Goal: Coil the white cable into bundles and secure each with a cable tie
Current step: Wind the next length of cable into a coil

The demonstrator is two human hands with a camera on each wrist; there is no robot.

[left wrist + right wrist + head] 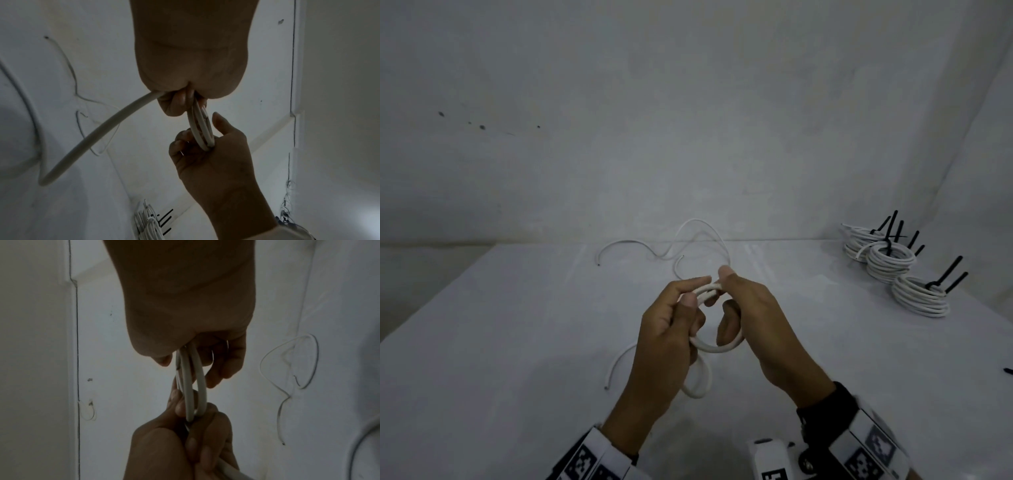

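Cable ends come first at the left: a loose white cable [650,245] snakes across the far middle of the desk [500,342], one tip curling down toward the left, and a second free tail [619,363] arcs over the near part of the desk just left of the wrists; the left hand [671,329] is raised above the desk's near middle, thumb and curled fingers pinching the left side of a small white coil [717,347] of a few turns; a slack loop of the same cable hangs below that hand; the right hand [753,322] grasps the coil's right side, thumb up at the top and fingers hooked through the ring, so both hands hold it between them, clear of the surface; at the far right corner of the desk sit three finished bundles [890,262], each cinched with black cable ties [941,281] whose tails stick upward.
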